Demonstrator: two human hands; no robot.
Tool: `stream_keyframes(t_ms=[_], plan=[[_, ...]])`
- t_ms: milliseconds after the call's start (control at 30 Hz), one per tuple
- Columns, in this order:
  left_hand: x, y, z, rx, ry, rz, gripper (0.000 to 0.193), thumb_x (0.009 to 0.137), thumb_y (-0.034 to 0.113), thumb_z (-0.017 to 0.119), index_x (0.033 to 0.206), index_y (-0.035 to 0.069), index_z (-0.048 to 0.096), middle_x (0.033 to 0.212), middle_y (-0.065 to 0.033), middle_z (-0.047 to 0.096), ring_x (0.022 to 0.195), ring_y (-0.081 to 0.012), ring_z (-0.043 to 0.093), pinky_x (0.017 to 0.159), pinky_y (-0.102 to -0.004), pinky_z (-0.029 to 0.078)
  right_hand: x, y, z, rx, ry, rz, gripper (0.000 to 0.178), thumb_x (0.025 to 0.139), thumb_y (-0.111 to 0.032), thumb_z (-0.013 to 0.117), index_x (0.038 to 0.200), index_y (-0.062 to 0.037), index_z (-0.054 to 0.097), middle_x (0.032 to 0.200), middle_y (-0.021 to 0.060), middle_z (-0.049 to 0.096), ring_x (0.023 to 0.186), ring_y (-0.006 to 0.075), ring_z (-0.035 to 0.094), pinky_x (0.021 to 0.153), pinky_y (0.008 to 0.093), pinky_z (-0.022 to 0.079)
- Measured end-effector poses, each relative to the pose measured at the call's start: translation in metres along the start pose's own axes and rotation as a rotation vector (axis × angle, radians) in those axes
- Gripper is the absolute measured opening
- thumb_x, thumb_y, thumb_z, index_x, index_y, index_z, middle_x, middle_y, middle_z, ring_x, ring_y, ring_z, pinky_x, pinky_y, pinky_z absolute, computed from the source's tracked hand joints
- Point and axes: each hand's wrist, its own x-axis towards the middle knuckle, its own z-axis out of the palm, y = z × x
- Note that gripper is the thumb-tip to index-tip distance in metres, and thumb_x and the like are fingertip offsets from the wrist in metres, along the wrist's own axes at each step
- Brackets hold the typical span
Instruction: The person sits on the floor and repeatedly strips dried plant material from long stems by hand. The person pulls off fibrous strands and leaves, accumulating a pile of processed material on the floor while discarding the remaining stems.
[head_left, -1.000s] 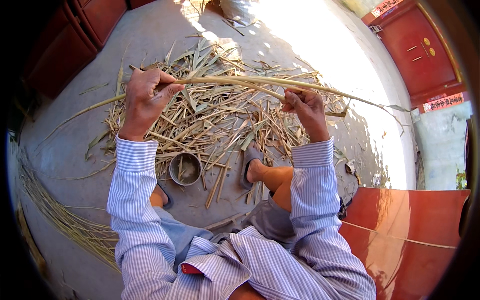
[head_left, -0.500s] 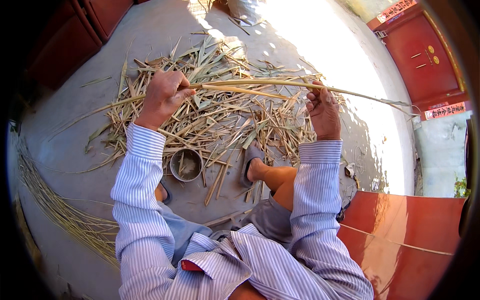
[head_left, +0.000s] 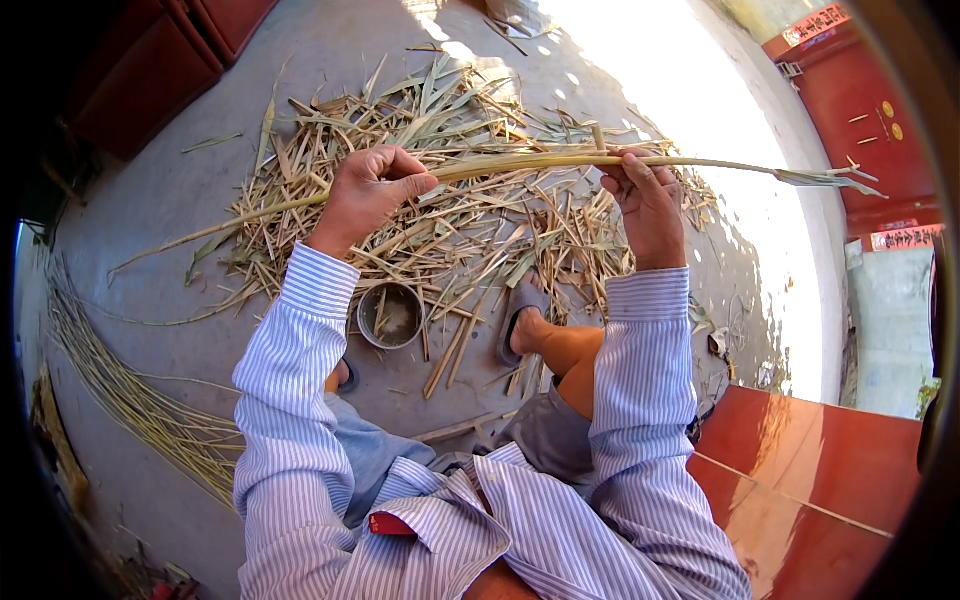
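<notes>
A long reed stalk (head_left: 520, 163) stretches crosswise in front of me, bowed slightly upward, with a leafy tip (head_left: 812, 180) at the right. My left hand (head_left: 365, 195) is closed round it, thumb and fingers pinching; its thin end runs out past that hand to the lower left. My right hand (head_left: 648, 205) pinches the same stalk farther right, palm turned up. A short tan peg-like piece (head_left: 598, 137) sticks up beside the right fingertips; its lower end is hidden behind the stalk and fingers.
Dry husks and leaf strips (head_left: 470, 220) lie heaped on the grey floor beyond my feet. A round metal container (head_left: 390, 316) stands near my left foot. Long thin stalks (head_left: 130, 400) lie bundled at the left. A red glossy surface (head_left: 850, 460) is at the right.
The loose strip that hung below the stalk between my hands no longer shows there. My left hand has shifted right in the picture, closer to the right hand; the view has also moved slightly.
</notes>
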Motion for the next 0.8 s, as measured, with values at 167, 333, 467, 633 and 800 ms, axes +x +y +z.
stream_keyframes(t_ms=[167, 333, 467, 633, 800], plan=[[-0.001, -0.011, -0.013, -0.209, 0.101, -0.117, 0.02, 0.081, 0.015, 0.078, 0.09, 0.001, 0.066, 0.079, -0.0029, 0.067, 0.07, -0.0081, 0.061, 0.063, -0.0212, 0.05, 0.001, -0.007, 0.012, 0.016, -0.136, -0.047, 0.017, 0.095, -0.01, 0.056, 0.106, 0.0011, 0.062, 0.109, 0.0174, 0.067, 0.102, 0.0254, 0.067, 0.086, 0.0306, 0.057], [0.008, -0.033, -0.063, -0.483, 0.308, -0.136, 0.025, 0.082, 0.02, 0.078, 0.093, 0.005, 0.062, 0.077, 0.0009, 0.063, 0.061, -0.0063, 0.05, 0.056, -0.0201, 0.041, -0.007, -0.005, 0.019, -0.037, -0.229, -0.041, 0.015, 0.094, -0.007, 0.056, 0.107, 0.0003, 0.061, 0.111, 0.0179, 0.066, 0.103, 0.0267, 0.066, 0.085, 0.0306, 0.057], [0.007, -0.053, -0.123, -0.568, 0.494, -0.123, 0.027, 0.084, 0.026, 0.076, 0.093, 0.006, 0.061, 0.075, -0.0003, 0.062, 0.062, -0.0125, 0.052, 0.058, -0.0267, 0.042, -0.002, 0.005, 0.008, 0.049, -0.195, -0.028, 0.014, 0.094, -0.006, 0.056, 0.108, -0.0023, 0.06, 0.111, 0.0179, 0.067, 0.101, 0.0245, 0.067, 0.078, 0.0274, 0.059], [-0.002, -0.036, -0.102, 1.18, 0.601, 0.351, 0.033, 0.085, 0.039, 0.068, 0.092, 0.007, 0.064, 0.085, -0.0084, 0.066, 0.082, -0.0305, 0.059, 0.074, -0.042, 0.043, 0.001, 0.007, 0.015, -0.007, -0.14, -0.01, 0.015, 0.095, -0.007, 0.056, 0.108, -0.0023, 0.06, 0.11, 0.0164, 0.068, 0.1, 0.0248, 0.068, 0.074, 0.0263, 0.059], [0.002, 0.0, -0.035, 0.623, 0.074, 0.43, 0.031, 0.084, 0.039, 0.067, 0.09, 0.008, 0.067, 0.079, -0.0079, 0.064, 0.078, -0.0262, 0.058, 0.072, -0.0387, 0.039, -0.001, 0.02, 0.045, -0.008, -0.097, 0.034, 0.018, 0.095, -0.014, 0.06, 0.108, -0.0022, 0.063, 0.108, 0.016, 0.068, 0.099, 0.0233, 0.069, 0.073, 0.0269, 0.059]])
